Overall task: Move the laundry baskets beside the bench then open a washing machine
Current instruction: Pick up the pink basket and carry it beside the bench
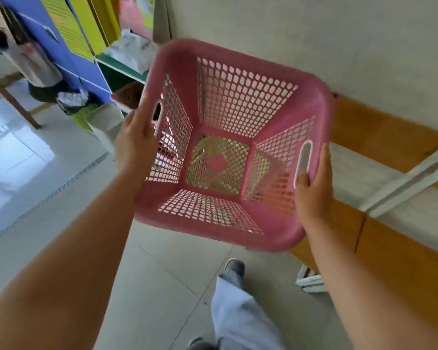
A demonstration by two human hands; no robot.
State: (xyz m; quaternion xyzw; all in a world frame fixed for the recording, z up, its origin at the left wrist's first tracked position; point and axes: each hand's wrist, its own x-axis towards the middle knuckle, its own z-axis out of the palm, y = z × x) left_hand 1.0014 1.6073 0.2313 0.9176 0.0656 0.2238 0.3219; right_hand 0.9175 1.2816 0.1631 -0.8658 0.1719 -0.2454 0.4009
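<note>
Bench blocks right; bare floor open left; bins ahead.

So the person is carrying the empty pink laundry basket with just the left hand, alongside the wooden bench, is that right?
Not quite: both hands hold it. The head view shows the left hand gripping one side handle of the pink laundry basket and the right hand gripping the opposite one. The rest stands: the basket is empty and is carried alongside the wooden bench.
</note>
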